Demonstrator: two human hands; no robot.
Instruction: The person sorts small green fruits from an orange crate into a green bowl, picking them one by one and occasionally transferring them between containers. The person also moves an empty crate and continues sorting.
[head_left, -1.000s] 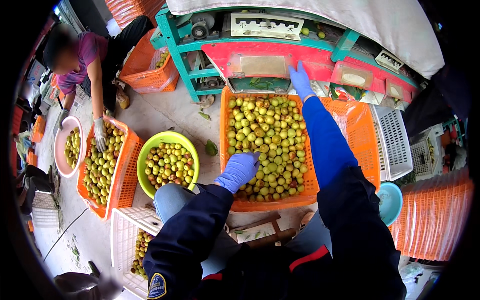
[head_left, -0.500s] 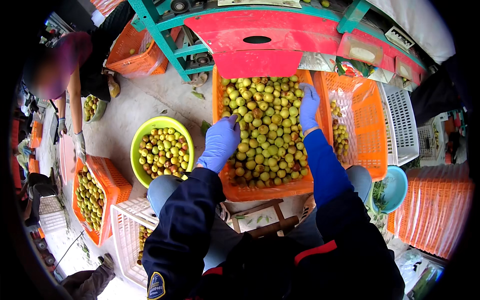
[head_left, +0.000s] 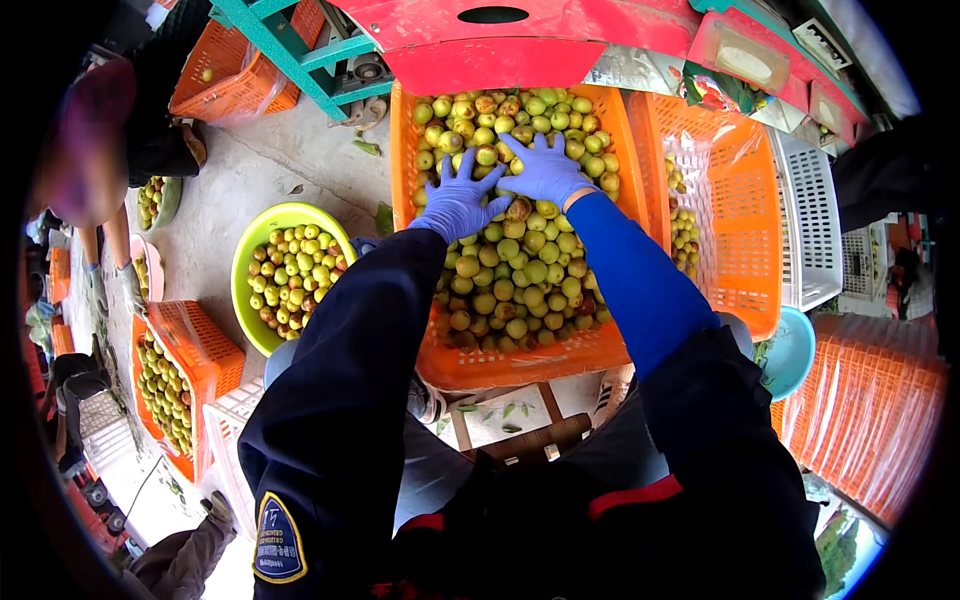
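Observation:
Yellow-green jujubes (head_left: 520, 270), some with brown patches, fill the orange plastic crate (head_left: 480, 372) in front of me. Both my hands wear thin purple-blue gloves. My left hand (head_left: 456, 205) lies on the fruit left of the crate's middle, fingers spread and pointing away from me. Right beside it, my right hand (head_left: 545, 175) reaches in from the right with its fingers spread over the jujubes. The two thumbs are close together. Neither hand grips a fruit that I can see; the fruit under the palms is hidden.
A lime-green basin (head_left: 245, 290) of jujubes stands left, with another orange crate (head_left: 225, 345) of fruit beyond it. At right are a partly filled orange crate (head_left: 750, 230), a white crate (head_left: 815, 220) and a blue basin (head_left: 795, 350). A red machine panel (head_left: 490, 65) overhangs the far edge.
Both hands have come together over the middle of the crate, the right moving left from the crate's right side. Their fingers are now spread. The view has shifted slightly.

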